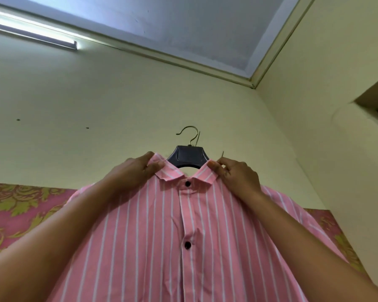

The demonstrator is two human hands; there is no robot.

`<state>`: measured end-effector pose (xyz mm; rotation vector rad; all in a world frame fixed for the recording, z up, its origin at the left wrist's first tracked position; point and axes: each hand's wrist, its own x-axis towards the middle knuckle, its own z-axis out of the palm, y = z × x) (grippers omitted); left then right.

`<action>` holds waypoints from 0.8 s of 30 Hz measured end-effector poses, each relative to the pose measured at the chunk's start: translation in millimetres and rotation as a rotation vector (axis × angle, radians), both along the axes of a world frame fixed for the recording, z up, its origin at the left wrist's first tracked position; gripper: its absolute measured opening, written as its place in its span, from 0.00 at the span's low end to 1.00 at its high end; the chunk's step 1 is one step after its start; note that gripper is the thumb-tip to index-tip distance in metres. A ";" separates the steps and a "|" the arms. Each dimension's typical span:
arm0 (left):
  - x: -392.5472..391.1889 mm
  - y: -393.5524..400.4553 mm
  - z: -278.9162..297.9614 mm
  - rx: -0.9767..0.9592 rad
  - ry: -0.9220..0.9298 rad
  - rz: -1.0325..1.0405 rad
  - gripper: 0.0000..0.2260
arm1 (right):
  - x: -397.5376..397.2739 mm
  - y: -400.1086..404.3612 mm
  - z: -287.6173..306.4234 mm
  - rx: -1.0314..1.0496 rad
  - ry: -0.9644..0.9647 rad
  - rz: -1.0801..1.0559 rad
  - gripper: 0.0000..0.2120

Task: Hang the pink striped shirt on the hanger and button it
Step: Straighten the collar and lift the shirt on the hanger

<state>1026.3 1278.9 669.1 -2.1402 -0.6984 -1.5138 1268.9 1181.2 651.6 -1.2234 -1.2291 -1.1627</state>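
**Open wall above, crowded collar below**

Bare wall (118, 105) is lying open across the frame's middle and around the hook (189, 132). Both hands, left hand (138, 173) and right hand (236, 174), are blocking the collar (183, 174) sides; the shirt (183, 247) is filling the lower centre.

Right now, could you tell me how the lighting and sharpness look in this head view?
Head view: the tube light glares at upper left; the wall stays evenly lit; wide-angle bowing bends the ceiling edges; the pink striped shirt, hanger and both hands are sharp, with soft shadows under the collar.
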 end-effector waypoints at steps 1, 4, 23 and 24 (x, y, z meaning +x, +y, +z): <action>2.4 2.6 8.5 0.004 0.003 0.005 0.18 | 2.3 3.7 6.0 0.006 0.004 -0.011 0.24; 10.1 4.4 31.6 0.039 0.006 -0.005 0.20 | 10.0 12.4 23.8 0.029 0.013 -0.019 0.25; 40.0 -12.7 57.5 -0.181 0.155 0.039 0.23 | 45.1 25.2 45.2 -0.146 0.055 0.014 0.24; 40.0 -10.9 54.4 -0.200 0.170 0.056 0.24 | 45.6 26.7 43.0 -0.170 0.037 -0.016 0.23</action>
